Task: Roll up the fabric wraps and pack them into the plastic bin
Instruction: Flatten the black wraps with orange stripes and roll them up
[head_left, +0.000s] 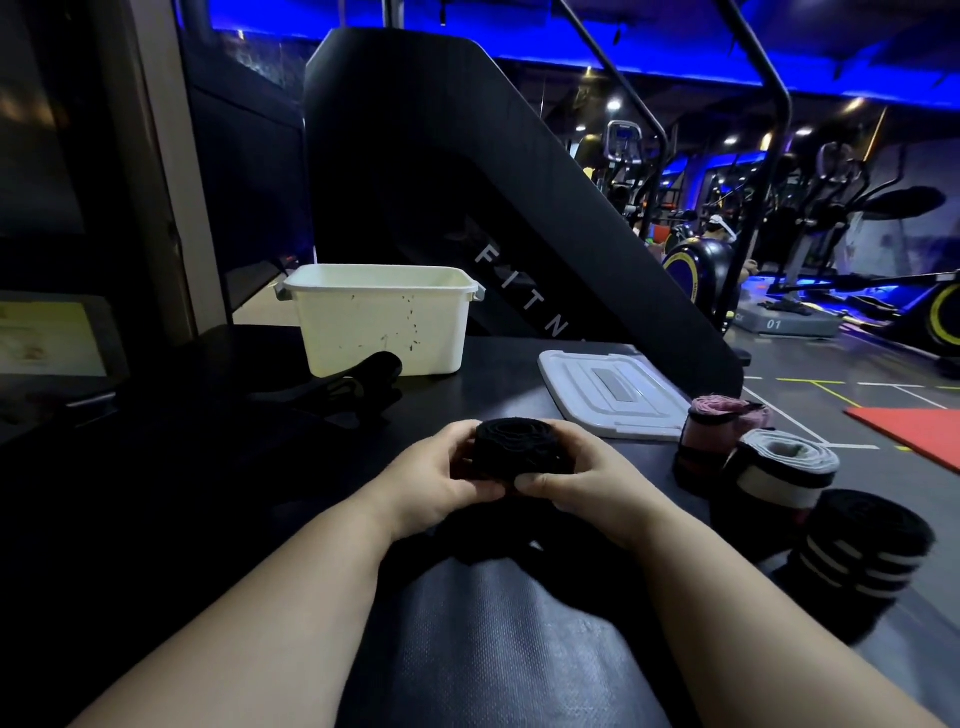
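A black fabric wrap (519, 449), wound into a thick roll, sits between both hands above the dark table (498, 384). My left hand (439, 475) grips its left side and my right hand (582, 486) grips its right side, thumbs at the front. A loose black tail hangs below the roll toward me. The white plastic bin (382, 322) stands open at the back left of the table. An unrolled black wrap (358, 384) lies in front of the bin. To the right stand three rolled wraps: a pink one (711, 431), a white one with black stripes (779, 470) and a black one with white stripes (852, 545).
The bin's white lid (610, 392) lies flat to the right of the bin. A big black fitness machine panel (467, 182) rises behind the table. Gym floor with exercise machines and a red mat (914, 431) lies to the right.
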